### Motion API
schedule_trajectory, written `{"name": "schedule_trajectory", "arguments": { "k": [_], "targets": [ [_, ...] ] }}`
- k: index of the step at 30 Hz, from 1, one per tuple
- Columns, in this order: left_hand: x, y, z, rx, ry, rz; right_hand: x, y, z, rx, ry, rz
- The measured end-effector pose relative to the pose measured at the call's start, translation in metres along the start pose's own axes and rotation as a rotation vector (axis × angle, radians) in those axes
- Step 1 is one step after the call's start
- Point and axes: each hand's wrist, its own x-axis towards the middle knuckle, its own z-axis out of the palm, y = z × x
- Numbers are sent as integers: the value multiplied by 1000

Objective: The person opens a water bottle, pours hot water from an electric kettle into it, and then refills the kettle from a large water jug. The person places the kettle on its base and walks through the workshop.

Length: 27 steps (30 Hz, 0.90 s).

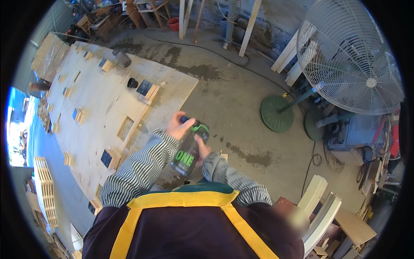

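Note:
A dark, see-through drinking bottle (186, 149) with green lettering, a green collar and a black top is tilted in front of my body. My left hand (176, 126) grips its black top, thumb laid across it. Lower down, my right hand (202, 151) is closed around the bottle's side, thumb up; the bottle hides some of its fingers. Both forearms wear striped sleeves. Left of my hands is a large plywood board (99, 125) with small wooden blocks, a black cup-like piece (132, 83) and a dark see-through container (121, 57) on it.
A large caged fan (353, 56) stands at the right on a round green base (277, 113). Black cable crosses the concrete floor, which has wet patches. White boards (317, 211) rise at the lower right; a red bucket (173, 23) is at the back.

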Motion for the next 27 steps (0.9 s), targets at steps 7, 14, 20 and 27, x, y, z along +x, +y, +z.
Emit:
{"name": "schedule_trajectory", "arguments": {
  "k": [7, 14, 20, 27],
  "targets": [
    [81, 84, 58, -57, -131, 222, 19, -130, 5, 62, -73, -251],
    [76, 88, 40, -56, -109, 79, 36, -128, 4, -239, 41, -288],
    [71, 63, 27, -155, -151, 122, 38, -112, -1, -199, 105, -423],
    [113, 51, 66, 85, -387, 3, 66, -65, -20, 211, 37, -218]
  ]
}}
